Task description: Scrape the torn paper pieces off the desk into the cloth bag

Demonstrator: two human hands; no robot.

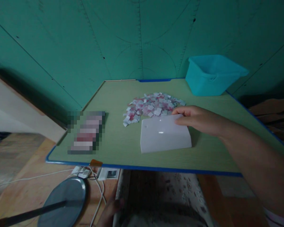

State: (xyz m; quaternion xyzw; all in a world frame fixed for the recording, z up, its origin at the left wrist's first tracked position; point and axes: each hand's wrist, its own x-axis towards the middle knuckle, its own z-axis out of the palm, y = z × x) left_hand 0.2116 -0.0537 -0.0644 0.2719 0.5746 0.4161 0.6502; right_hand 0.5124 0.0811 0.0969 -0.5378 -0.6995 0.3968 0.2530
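Note:
My right hand (188, 116) reaches in from the right, its thumb and fingers closed on the far right edge of a glossy white plastic container (164, 135). Its smooth white outside faces me, and its inside is hidden. Just behind it lies a loose heap of small paper scraps (153, 105), whitish and pink. Low in the view, below the table, my left hand (115, 205) is dark and blurred beside my lap, and its fingers cannot be made out.
A turquoise plastic bin (210, 77) stands at the table's back right corner. On the left lies a dark-edged pixelated object (87, 132). The table (118, 145) has a blue edge and meets a green wall. A round stand base (63, 201) and white cables (100, 192) occupy the floor.

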